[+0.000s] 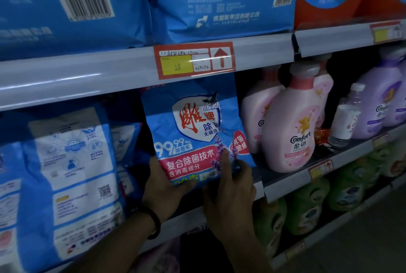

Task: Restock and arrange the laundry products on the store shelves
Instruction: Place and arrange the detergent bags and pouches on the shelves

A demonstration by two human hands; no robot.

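"Dim in here, isn't it?"
"Very. The only shine runs along the upper shelf rail [77, 79], grey and tilted."
"There's a red price label [194, 60] clipped on its front edge, with a yellow patch."
"And a lower shelf rail [285, 185] below it. The floor [362, 250] is dark grey."

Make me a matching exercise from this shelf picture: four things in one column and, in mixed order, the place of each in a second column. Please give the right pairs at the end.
Things
1. blue detergent bag
2. pink Comfort bottle
3. green bottles
4. red price tag

Places
A. one level below the pink bottle
B. on the shelf rail, above the bag
C. gripped at its lower edge by the left hand and the right hand
D. standing just right of the bag

Pairs: 1-C, 2-D, 3-A, 4-B
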